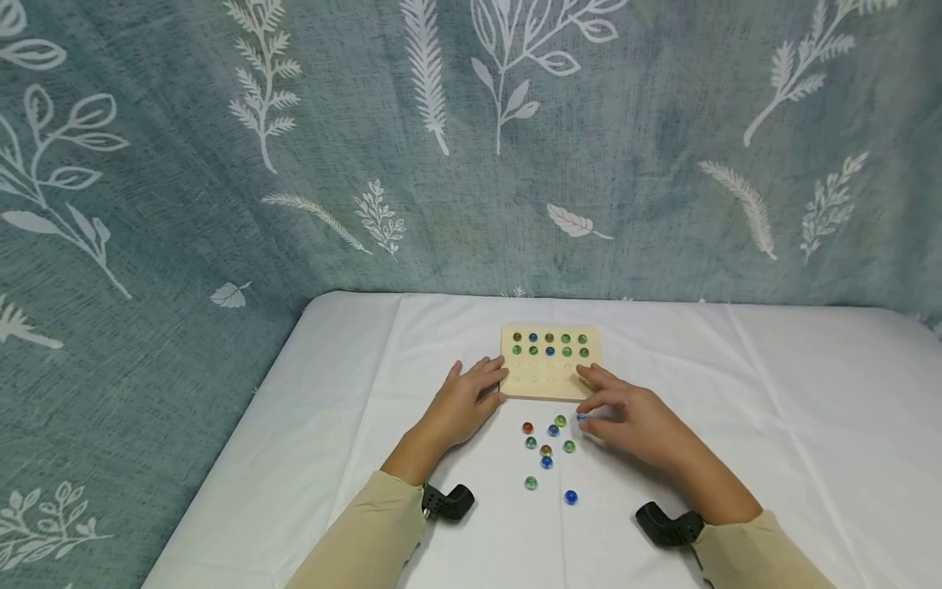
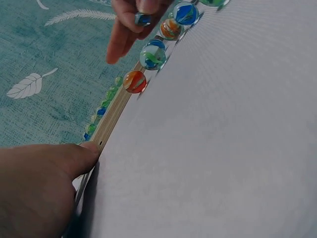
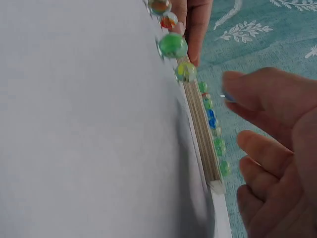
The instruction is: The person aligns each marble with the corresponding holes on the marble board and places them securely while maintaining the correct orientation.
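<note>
A pale wooden board (image 1: 559, 396) with rows of small hollows lies on the white cloth. Green, blue and amber marbles sit in its two far rows; the visible hollows of the nearer rows are bare. My left hand (image 1: 458, 409) rests against the board's left edge, fingers extended, its thumb (image 2: 84, 157) touching the near corner. Between thumb and forefinger my right hand (image 1: 636, 417) pinches a blue marble (image 2: 143, 19), just off the board's near right corner. In front of the board several loose marbles are scattered, among them a red one (image 1: 527, 428).
A dark blue marble (image 1: 571, 497) and a green one (image 1: 531, 483) lie closest to me, between the forearms. A black wrist camera (image 1: 449, 502) sits on the left wrist, another (image 1: 668, 524) on the right. Behind the table hangs a leaf-patterned curtain (image 1: 471, 204).
</note>
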A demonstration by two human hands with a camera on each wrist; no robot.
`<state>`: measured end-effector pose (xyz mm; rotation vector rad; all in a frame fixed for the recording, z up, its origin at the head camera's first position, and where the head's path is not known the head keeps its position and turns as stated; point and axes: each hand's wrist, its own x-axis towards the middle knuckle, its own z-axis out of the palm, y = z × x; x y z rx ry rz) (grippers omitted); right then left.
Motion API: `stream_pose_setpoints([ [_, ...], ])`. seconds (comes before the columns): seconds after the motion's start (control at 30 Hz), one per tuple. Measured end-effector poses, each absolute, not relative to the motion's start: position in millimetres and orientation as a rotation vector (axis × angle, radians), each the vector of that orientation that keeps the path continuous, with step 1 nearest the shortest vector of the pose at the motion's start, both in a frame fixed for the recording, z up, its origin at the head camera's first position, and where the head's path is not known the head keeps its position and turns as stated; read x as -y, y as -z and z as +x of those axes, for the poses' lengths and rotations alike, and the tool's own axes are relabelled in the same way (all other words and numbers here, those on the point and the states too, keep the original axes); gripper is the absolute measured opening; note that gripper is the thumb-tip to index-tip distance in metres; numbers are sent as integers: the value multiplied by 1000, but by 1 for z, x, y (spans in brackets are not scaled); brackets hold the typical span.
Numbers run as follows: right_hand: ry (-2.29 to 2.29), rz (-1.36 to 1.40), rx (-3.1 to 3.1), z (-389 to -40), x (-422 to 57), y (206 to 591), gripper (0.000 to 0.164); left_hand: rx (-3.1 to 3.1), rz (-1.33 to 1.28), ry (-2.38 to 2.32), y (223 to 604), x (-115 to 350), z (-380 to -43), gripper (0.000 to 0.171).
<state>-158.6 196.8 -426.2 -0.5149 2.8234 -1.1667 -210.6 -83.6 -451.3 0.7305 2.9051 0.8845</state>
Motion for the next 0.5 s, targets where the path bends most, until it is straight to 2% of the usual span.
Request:
stream_pose_setpoints([
  [0.5, 1481, 85, -2833, -193, -211, 426, 38, -2911, 745, -908, 452, 84, -210, 46],
])
